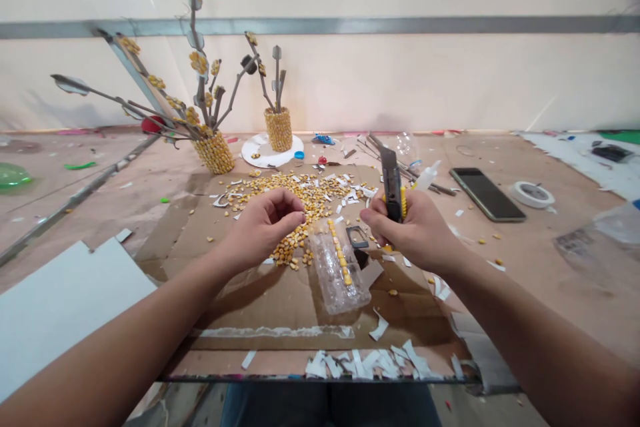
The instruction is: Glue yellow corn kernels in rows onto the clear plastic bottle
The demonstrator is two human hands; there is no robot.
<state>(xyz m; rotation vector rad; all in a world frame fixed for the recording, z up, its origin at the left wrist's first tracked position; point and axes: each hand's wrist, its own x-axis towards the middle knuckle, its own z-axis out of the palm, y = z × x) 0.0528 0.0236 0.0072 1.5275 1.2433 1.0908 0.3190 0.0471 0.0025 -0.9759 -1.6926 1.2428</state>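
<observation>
My right hand [413, 230] is closed around a yellow and black utility knife [391, 183], its tip pointing up and away. My left hand [267, 223] hovers over a pile of corn kernels [300, 197], fingers curled in a pinch; whatever it holds is too small to see. Between the hands lies a clear plastic bottle [336, 271] on its side with a row of kernels stuck along it. All of this rests on a cardboard sheet [250, 307].
Two kernel-covered pots with grey branches [215, 150] [279, 129] stand at the back. A phone [487, 194], a tape roll [533, 194] and a glue bottle [427, 177] lie to the right. White paper scraps [370, 363] line the front edge. A white board [60, 307] lies left.
</observation>
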